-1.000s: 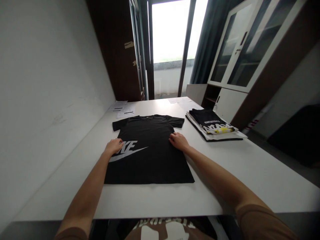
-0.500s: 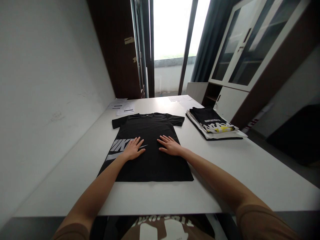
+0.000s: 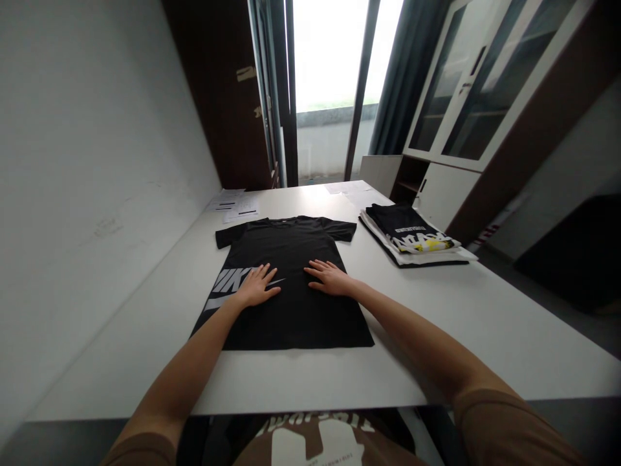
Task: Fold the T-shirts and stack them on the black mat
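A black short-sleeved T-shirt (image 3: 295, 317) lies spread flat, its collar toward the window and its hem toward me. Grey lettering and a swoosh are printed across its left part. My left hand (image 3: 256, 286) rests palm down over that print with the fingers spread, covering some of the letters. On the right half of the shirt lies my right hand (image 3: 330, 278), also flat with fingers apart. Neither hand grips the cloth.
The white table (image 3: 466, 336) carries a stack of folded shirts (image 3: 412, 236), black and white, at the right. Paper sheets (image 3: 240, 208) lie at the far left corner. A wall (image 3: 97, 194) borders the table on the left, and a glass-door cabinet (image 3: 466, 84) stands at the back right.
Both hands stay flat on the T-shirt in nearly the same places. The whole view has shifted slightly; the T-shirt and the stack lie as before.
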